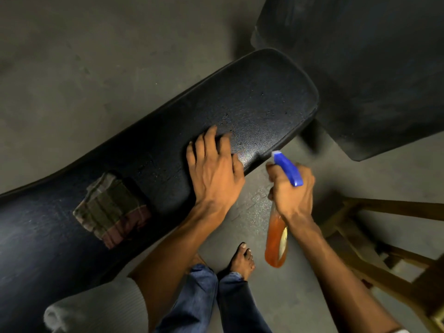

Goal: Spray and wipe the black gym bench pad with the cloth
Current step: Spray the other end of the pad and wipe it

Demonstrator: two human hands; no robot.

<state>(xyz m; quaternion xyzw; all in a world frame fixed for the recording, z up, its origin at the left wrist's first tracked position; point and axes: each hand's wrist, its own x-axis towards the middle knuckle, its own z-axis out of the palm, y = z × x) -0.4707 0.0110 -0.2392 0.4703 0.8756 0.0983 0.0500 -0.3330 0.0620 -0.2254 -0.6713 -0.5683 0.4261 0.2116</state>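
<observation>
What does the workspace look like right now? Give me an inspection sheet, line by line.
Surface: black gym bench pad, droplets speckling its far end; grey floor beneath.
Job's things: folded striped cloth lying flat on the pad, untouched; spray bottle of orange liquid with a blue trigger head, nozzle towards the pad.
Clutter: nothing seen.
Grippers: left hand flat on the pad, holding nothing; right hand closed around the spray bottle's neck.
Cables: nothing seen.
Surroundings: second dark pad at upper right; wooden frame at lower right; bare feet and jeans below.
</observation>
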